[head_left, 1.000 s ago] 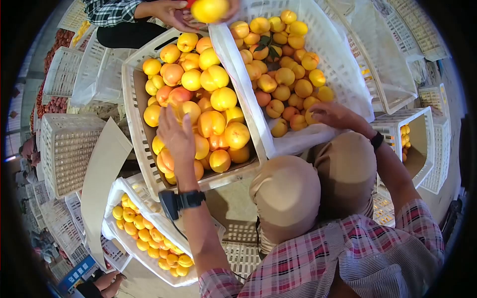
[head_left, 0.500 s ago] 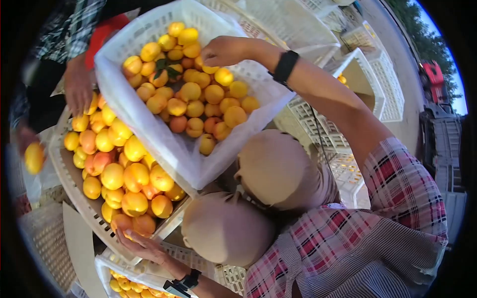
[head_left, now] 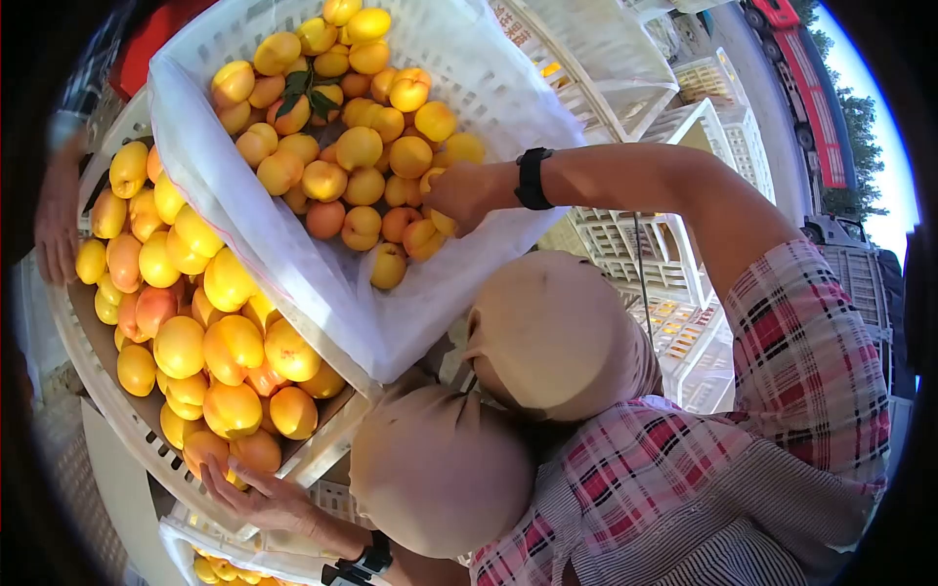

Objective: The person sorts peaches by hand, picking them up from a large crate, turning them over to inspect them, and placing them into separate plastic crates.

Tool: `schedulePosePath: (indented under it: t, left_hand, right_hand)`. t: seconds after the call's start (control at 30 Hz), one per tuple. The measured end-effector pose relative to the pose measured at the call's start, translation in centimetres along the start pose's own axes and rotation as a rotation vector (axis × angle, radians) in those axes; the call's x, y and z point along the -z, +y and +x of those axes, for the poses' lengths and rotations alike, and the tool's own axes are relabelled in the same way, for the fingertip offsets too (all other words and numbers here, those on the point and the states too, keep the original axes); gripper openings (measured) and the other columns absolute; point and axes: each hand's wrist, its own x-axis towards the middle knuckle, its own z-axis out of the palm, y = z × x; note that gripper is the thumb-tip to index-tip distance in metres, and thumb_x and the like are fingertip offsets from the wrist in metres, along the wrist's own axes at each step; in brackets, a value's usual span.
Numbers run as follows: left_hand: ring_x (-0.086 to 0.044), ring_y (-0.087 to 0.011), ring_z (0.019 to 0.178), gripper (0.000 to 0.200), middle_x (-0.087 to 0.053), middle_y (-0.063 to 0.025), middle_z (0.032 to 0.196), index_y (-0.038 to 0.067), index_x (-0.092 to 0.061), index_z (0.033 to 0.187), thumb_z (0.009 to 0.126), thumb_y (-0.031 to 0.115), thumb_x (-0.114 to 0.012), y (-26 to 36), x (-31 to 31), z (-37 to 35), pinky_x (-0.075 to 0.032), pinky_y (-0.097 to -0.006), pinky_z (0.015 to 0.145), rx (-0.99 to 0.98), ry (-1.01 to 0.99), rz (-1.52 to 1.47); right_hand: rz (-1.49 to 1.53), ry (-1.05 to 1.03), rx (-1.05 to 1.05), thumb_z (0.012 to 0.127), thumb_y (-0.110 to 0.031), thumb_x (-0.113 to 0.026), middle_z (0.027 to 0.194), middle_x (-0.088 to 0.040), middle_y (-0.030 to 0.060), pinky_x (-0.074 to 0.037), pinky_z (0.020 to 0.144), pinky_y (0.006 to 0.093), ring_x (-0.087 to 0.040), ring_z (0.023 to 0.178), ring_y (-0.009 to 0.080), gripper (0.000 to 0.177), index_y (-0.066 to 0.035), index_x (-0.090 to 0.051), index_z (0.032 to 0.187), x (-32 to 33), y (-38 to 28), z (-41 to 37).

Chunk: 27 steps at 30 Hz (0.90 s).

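Observation:
Yellow-orange apricots [head_left: 234, 352] with red blush are heaped in a white plastic crate [head_left: 127, 420] on the left. Beside it, tilted, is a second crate lined with thin white sheeting [head_left: 322, 303], holding more apricots [head_left: 359, 147] and a sprig of green leaves [head_left: 307, 96]. My right hand [head_left: 461, 193] reaches into the lined crate at its right side, fingers curled round an apricot that is mostly covered. My left hand [head_left: 252, 500] rests at the near rim of the left crate, its fingers apart and touching the lowest apricots there.
Another person's hand [head_left: 57, 220] is at the left crate's far edge. White crates [head_left: 645, 249] stand stacked on the right, and another crate of apricots [head_left: 220, 568] sits below my left hand. A red truck [head_left: 816, 107] is in the background.
My right hand has moved nearer to me along the lined crate's right side. My left hand stays by the rim. The other person's hands have shifted, and the apricot held there is out of sight.

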Motion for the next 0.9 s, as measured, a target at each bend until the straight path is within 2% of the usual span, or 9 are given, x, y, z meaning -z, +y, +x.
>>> schedulePosePath:
  t: [0.2,0.27,0.3,0.4,0.5,0.63,0.73,0.8,0.9]
  left_hand:
    - [-0.050,-0.0350,0.116,0.037,-0.052,-0.0200,0.125,-0.002,-0.056,0.119,0.095,0.027,-0.051,0.1,0.0,-0.1,-0.041,-0.0436,0.096,0.070,-0.015,-0.016]
    - [-0.050,-0.0357,0.116,0.038,-0.053,-0.0201,0.124,-0.003,-0.056,0.118,0.094,0.026,-0.052,-0.1,-0.1,0.0,-0.040,-0.0447,0.097,0.094,0.008,-0.048]
    - [-0.050,-0.0355,0.116,0.036,-0.054,-0.0195,0.123,-0.004,-0.055,0.118,0.093,0.021,-0.053,0.7,-0.1,0.2,-0.040,-0.0446,0.097,0.079,0.060,-0.122]
    - [-0.053,-0.0300,0.111,0.028,-0.055,-0.0167,0.120,-0.006,-0.056,0.115,0.092,0.010,-0.052,4.5,-0.2,1.9,-0.042,-0.0394,0.095,-0.017,0.086,-0.372]
    - [-0.056,-0.0198,0.104,0.031,-0.058,-0.0115,0.118,-0.003,-0.053,0.122,0.094,0.009,-0.049,10.3,-0.4,3.3,-0.044,-0.0312,0.092,0.113,-0.162,-0.892]
    - [-0.049,-0.0227,0.115,0.060,-0.045,-0.0114,0.127,0.003,-0.036,0.137,0.084,0.006,-0.063,15.6,-1.5,5.1,-0.045,-0.0342,0.092,-0.064,-0.366,-0.927]
    - [-0.050,-0.0236,0.114,0.066,-0.046,-0.0109,0.127,0.006,-0.030,0.140,0.084,0.011,-0.065,15.4,-2.8,5.3,-0.045,-0.0346,0.093,0.090,-0.301,-1.183]
    - [-0.050,-0.0234,0.115,0.065,-0.046,-0.0107,0.128,0.008,-0.028,0.141,0.086,0.014,-0.063,13.5,-3.2,5.6,-0.044,-0.0354,0.095,0.422,-0.488,-1.736]
    - [-0.050,-0.0223,0.115,0.062,-0.047,-0.0103,0.129,0.011,-0.030,0.141,0.088,0.015,-0.060,13.0,-3.3,4.8,-0.044,-0.0359,0.096,0.474,-0.578,-1.885]
  right_hand:
    - [0.254,0.011,-0.103,0.068,-0.040,-0.072,0.104,-0.064,0.0187,-0.053,0.073,0.0392,-0.063,0.089,0.0322,0.061,-0.001,-0.058,0.113,2.3,1.3,0.8]
    - [1.054,0.034,-0.195,0.080,-0.046,-0.059,0.103,-0.064,0.0190,-0.055,0.072,0.0364,-0.064,0.090,0.0295,0.063,0.003,-0.052,0.121,5.2,0.2,-1.1]
    - [1.044,0.052,-0.173,0.080,-0.046,-0.059,0.103,-0.064,0.0190,-0.055,0.072,0.0364,-0.064,0.090,0.0295,0.063,0.003,-0.052,0.121,5.7,-0.1,-1.2]
    - [1.755,-0.177,0.090,0.093,-0.047,-0.037,0.093,-0.066,0.0160,-0.057,0.064,0.0346,-0.066,0.073,0.0255,0.058,0.002,-0.053,0.119,8.0,-1.3,-1.5]
    - [1.872,-0.166,0.300,0.093,-0.048,-0.036,0.093,-0.066,0.0143,-0.057,0.062,0.0331,-0.065,0.068,0.0231,0.059,0.002,-0.053,0.118,10.6,-4.5,-2.6]
    - [1.539,-0.082,0.264,0.093,-0.056,-0.034,0.095,-0.064,0.0154,-0.055,0.066,0.0323,-0.063,0.073,0.0211,0.065,0.002,-0.053,0.116,13.7,-9.2,-3.5]
    - [1.362,-0.042,0.340,0.094,-0.056,-0.035,0.097,-0.062,0.0134,-0.054,0.066,0.0321,-0.062,0.074,0.0204,0.068,0.005,-0.048,0.122,14.5,-11.5,-5.5]
    - [1.116,0.124,0.316,0.093,-0.047,-0.048,0.103,-0.061,0.0145,-0.053,0.066,0.0319,-0.062,0.077,0.0205,0.062,0.004,-0.044,0.127,15.3,-13.0,-7.1]
    - [0.893,0.335,0.430,0.089,-0.040,-0.058,0.108,-0.061,0.0166,-0.052,0.067,0.0311,-0.062,0.079,0.0200,0.059,0.003,-0.044,0.128,13.8,-12.3,-5.0]
